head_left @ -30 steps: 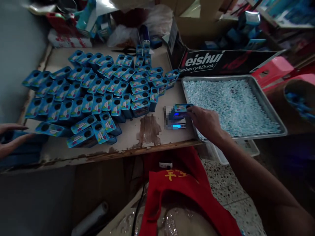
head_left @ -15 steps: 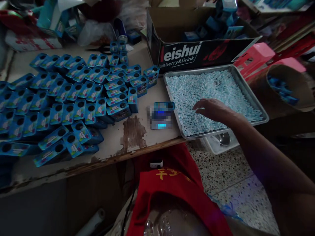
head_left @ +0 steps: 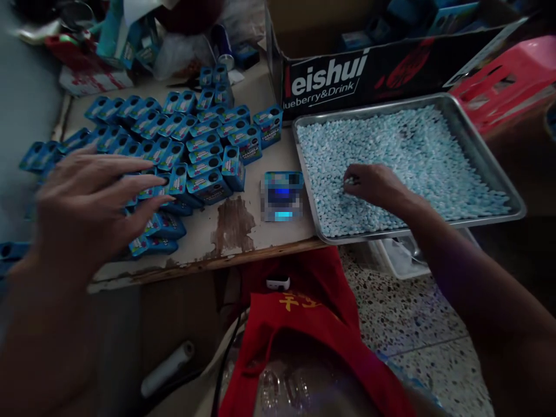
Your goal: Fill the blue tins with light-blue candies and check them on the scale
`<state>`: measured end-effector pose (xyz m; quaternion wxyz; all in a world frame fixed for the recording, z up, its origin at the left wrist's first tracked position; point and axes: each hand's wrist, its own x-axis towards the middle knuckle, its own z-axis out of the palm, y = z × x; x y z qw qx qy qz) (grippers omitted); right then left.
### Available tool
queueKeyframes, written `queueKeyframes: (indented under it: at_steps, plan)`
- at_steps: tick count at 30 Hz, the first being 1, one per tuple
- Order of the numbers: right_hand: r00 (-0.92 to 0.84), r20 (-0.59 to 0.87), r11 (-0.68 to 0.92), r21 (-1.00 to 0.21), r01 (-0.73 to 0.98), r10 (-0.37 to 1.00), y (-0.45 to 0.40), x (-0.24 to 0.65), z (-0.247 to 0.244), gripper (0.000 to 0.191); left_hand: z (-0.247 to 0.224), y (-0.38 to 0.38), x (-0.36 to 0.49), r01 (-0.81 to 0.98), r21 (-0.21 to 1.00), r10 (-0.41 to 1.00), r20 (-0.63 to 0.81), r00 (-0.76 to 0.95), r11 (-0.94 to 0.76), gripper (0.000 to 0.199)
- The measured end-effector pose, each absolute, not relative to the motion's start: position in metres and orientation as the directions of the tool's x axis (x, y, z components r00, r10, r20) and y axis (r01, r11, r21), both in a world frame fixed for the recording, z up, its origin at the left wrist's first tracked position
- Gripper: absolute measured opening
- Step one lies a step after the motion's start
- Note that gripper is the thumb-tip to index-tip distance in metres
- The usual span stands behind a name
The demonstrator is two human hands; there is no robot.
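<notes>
My left hand (head_left: 98, 200) hovers over the left part of the rows of small blue boxes (head_left: 208, 185), fingers apart, holding nothing. My right hand (head_left: 376, 185) is over the pale blue pellets (head_left: 412, 156) in a metal tray (head_left: 412, 230), its fingertips pinched together at the pellets' surface. A few pellets seem to show at the fingertips. Between the boxes and the tray lies a small device (head_left: 282, 196) on the table, its face blurred out.
Behind the tray stands a black carton (head_left: 325, 81) with blue boxes inside. A pink plastic stool (head_left: 504, 84) is at the right. A white container (head_left: 402, 260) sits below the tray. A dark can (head_left: 222, 46) and plastic bag (head_left: 182, 55) are at the back.
My left hand has come into view over the blue boxes. The fingers of my right hand have closed at the pellets. The view has shifted slightly, with the tray appearing larger.
</notes>
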<state>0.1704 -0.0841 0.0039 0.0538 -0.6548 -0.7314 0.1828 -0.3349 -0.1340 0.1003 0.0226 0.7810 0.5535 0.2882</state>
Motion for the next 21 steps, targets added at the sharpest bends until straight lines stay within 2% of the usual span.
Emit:
queueKeyframes:
  at_steps: [3, 5, 7, 10, 15, 18, 21]
  plan:
    - [-0.106, -0.180, -0.016, -0.569, 0.822, 0.978, -0.079, 0.182, 0.005, 0.012, 0.087, -0.114, -0.294, 0.745, 0.101, 0.688, 0.480, 0.544, -0.660, 0.023]
    - [-0.099, -0.216, -0.074, -0.670, 0.739, 0.971, -0.081, 0.188, 0.005, 0.012, 0.073, -0.104, -0.270, 0.690, 0.085, 0.637, 0.477, 0.605, -0.719, 0.029]
    - [-0.064, -0.244, -0.142, -0.738, 0.659, 0.968, -0.084, 0.192, 0.003, 0.009, 0.059, -0.096, -0.249, 0.666, 0.162, 0.657, 0.443, 0.610, -0.728, 0.038]
    - [-0.020, -0.285, -0.219, -0.776, 0.592, 0.958, -0.084, 0.195, -0.004, 0.006, 0.040, -0.088, -0.220, 0.669, 0.340, 0.748, 0.358, 0.558, -0.661, 0.060]
    - [-0.109, -0.311, -0.232, -0.862, 0.450, 0.944, -0.077, 0.186, -0.003, 0.022, 0.001, -0.078, -0.189, 0.632, 0.580, 0.854, 0.274, 0.441, -0.513, 0.087]
    - [-0.194, -0.267, -0.160, -0.884, 0.440, 0.944, -0.071, 0.164, 0.017, 0.028, -0.022, -0.074, -0.176, 0.582, 0.681, 0.887, 0.243, 0.393, -0.444, 0.092]
    - [-0.325, -0.177, 0.036, -0.830, 0.556, 0.929, -0.065, 0.131, 0.042, 0.021, -0.033, -0.075, -0.172, 0.561, 0.721, 0.904, 0.230, 0.361, -0.407, 0.088]
